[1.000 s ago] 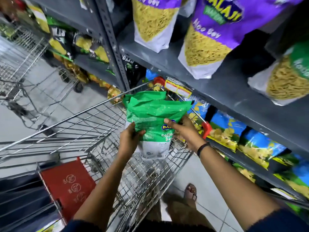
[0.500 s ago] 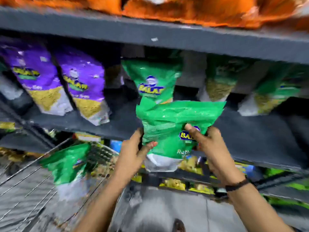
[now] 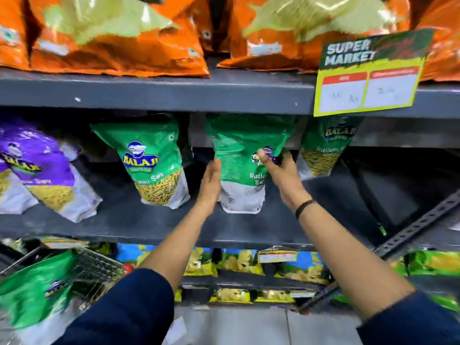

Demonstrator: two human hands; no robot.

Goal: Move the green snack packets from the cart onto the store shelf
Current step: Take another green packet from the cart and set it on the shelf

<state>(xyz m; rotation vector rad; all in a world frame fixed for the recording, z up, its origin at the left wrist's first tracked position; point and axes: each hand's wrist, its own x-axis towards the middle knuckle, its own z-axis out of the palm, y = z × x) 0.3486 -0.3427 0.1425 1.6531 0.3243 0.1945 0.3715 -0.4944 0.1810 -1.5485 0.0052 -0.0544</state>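
Observation:
A green snack packet [image 3: 240,155] stands upright on the dark grey middle shelf [image 3: 149,227], between two other green packets, one to its left [image 3: 151,158] and one to its right [image 3: 326,148]. My left hand [image 3: 211,180] presses flat against its left side. On its right front, my right hand [image 3: 281,170] grips it with the thumb across the logo. Another green packet [image 3: 37,295] lies in the wire cart [image 3: 99,267] at the bottom left.
Purple packets [image 3: 37,168] stand at the left of the same shelf. Orange packets [image 3: 112,36] fill the shelf above, where a yellow supermarket price sign [image 3: 366,78] hangs. Blue and yellow packets [image 3: 239,262] line the shelf below. The middle shelf's right end is dark and bare.
Both hands lifted the green packet out of the cart, up and forward, and it now stands on the middle shelf. My view swung from the cart up to the shelves.

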